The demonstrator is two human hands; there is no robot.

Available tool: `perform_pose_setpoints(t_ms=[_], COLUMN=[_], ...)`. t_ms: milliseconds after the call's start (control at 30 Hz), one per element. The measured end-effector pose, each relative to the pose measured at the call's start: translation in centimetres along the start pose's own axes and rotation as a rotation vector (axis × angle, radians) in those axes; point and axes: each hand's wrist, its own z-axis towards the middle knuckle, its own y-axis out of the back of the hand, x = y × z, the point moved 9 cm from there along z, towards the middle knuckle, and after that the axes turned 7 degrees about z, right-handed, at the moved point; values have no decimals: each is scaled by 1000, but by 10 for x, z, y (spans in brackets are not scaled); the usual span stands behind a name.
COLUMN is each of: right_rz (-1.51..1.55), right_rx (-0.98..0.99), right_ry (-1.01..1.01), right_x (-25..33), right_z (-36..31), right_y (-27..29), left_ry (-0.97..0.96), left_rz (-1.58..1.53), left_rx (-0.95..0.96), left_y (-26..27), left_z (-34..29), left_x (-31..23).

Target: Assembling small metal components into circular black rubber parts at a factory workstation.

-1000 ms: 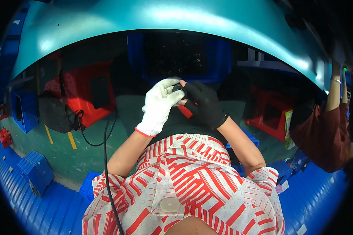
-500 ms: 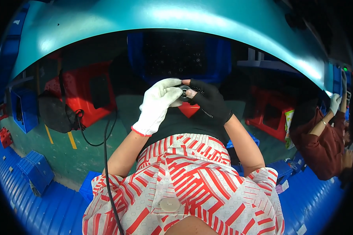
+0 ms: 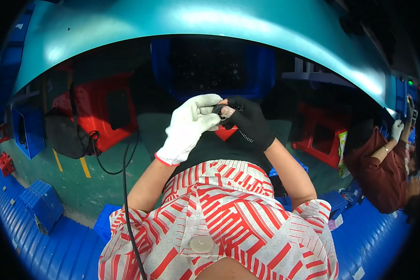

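Left hand (image 3: 185, 125) and right hand (image 3: 251, 122) together pinch a dark round part (image 3: 217, 110).
Likely light and stiff; best held by its rim, though it's partly hidden.

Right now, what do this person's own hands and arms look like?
The left hand wears a white knit glove with a red cuff edge; the right hand, a black glove with white specks that bares the thumb tip. The forearms are bare below short white sleeves with red stripes.
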Motion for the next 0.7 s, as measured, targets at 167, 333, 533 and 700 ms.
perform_pose_setpoints(t_ms=[167, 333, 533, 700], right_rz=[48, 241, 13, -239], right_rx=[-74, -141, -150, 9], right_ry=[44, -9, 13, 53], right_x=[-8, -16, -16, 10], right_z=[-1, -2, -3, 3], right_y=[0, 1, 10, 1], left_ry=[61, -17, -130, -98], left_rz=[-35, -61, 189, 360], left_rx=[105, -89, -142, -57], left_y=[-1, 9, 10, 3], left_z=[7, 2, -1, -3], left_x=[3, 10, 1, -8])
